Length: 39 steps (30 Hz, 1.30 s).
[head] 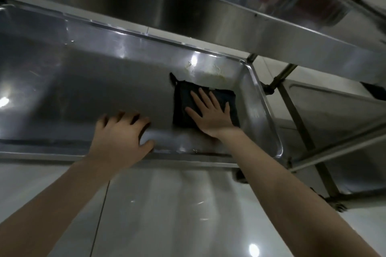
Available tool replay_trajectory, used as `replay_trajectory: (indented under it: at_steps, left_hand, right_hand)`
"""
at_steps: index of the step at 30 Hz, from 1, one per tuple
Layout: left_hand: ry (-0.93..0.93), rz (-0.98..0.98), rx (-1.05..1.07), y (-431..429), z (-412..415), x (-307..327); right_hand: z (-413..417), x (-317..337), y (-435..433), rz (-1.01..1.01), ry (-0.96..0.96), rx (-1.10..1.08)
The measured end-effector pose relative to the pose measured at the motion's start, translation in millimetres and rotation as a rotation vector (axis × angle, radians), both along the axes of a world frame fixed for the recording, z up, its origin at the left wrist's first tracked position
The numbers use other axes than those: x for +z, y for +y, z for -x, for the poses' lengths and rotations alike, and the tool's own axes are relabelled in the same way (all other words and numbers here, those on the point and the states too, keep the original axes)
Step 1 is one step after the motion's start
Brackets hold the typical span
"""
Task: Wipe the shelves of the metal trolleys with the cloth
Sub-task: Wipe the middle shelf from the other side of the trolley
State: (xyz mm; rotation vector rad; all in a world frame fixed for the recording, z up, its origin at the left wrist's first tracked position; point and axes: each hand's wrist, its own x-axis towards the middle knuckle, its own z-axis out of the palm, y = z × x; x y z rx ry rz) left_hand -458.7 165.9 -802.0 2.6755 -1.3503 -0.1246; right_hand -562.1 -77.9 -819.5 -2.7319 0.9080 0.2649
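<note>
Cut off by the frame edges: lower shelf point(83, 81) at its left end, upper shelf point(229, 27) at top and right, both forearms at the bottom. Hidden under the right hand point(211, 115): near-right part of the cloth point(183, 100). Blurred: left hand point(119, 135), so fingertip contact not fully certain. Partly screened by the upper shelf and an upright post point(281, 76): second trolley point(334, 108) at right, shelves not countable.

Count: two hands, one cloth, two shelves of the near trolley, one yellowish residue patch point(212, 75).

Cloth: dark, folded to a rough square, flat on the lower shelf floor near the right end, close to the right wall, with the residue patch just beyond its far edge.

Right hand: palm down on the cloth, fingers straight and spread, pressing flat.

Left hand: fingers spread and bent, tips apparently on bare shelf floor just inside the near rim, left of the cloth and apart from it, holding nothing.

Below: pale glossy floor point(167, 215).
</note>
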Motion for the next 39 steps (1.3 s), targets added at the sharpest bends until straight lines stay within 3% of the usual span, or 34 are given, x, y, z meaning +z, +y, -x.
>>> replay_trajectory:
  at_steps: [4,7,17,20,27,35,39]
  left_hand:
    - [0.025,0.078,0.016,-23,7,-1]
    - [-0.017,0.035,-0.053,-25,11,-13]
    - [-0.056,0.073,-0.057,-16,15,-22]
    - [-0.045,0.068,-0.055,-14,14,-22]
    - [-0.088,0.062,-0.081,-15,15,-23]
    - [-0.086,0.058,-0.082,-17,15,-22]
    - [-0.076,0.069,-0.066,-17,16,-21]
  right_hand:
    - [113,1,57,0.04,-0.03,0.067]
    - [141,-2,64,0.053,-0.034,0.072]
    - [8,-2,-86,0.029,-0.055,-0.275]
    - [25,-2,-72,0.032,-0.055,-0.21]
    - [153,-10,9,0.043,-0.051,-0.075]
    - [56,4,-113,0.076,-0.025,-0.284]
    - [46,1,-110,0.031,-0.044,-0.323]
